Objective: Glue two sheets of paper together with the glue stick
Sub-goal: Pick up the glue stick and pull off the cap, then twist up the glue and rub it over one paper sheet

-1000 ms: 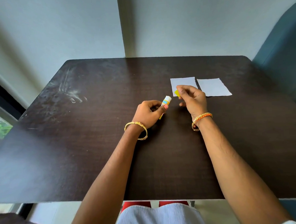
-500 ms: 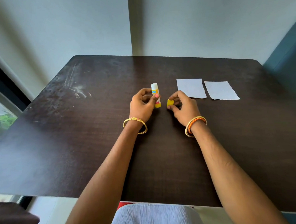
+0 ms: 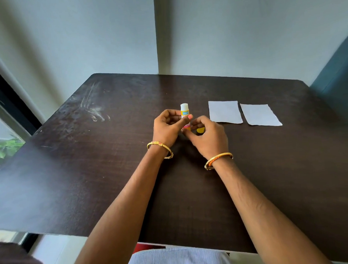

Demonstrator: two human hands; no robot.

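Note:
My left hand (image 3: 168, 128) grips the glue stick (image 3: 184, 110) upright a little above the dark table (image 3: 90, 166). Its white tip is bare and points up. My right hand (image 3: 207, 138) sits close beside it, with thumb and forefinger at the stick's lower end. The yellow cap (image 3: 200, 129) shows inside the curled fingers of that hand. Two white sheets of paper lie flat side by side just right of my hands: the left sheet (image 3: 224, 111) and the right sheet (image 3: 260, 115). A narrow gap separates them.
A pale wall stands behind the table's far edge. A teal chair back (image 3: 339, 72) rises at the right. At the left are a window frame and green leaves (image 3: 2, 149). Scuff marks (image 3: 95, 113) mark the table's far left.
My left hand has turned the glue stick from slanted to upright. My right hand, with the cap, came back from over the left sheet to the stick's lower end.

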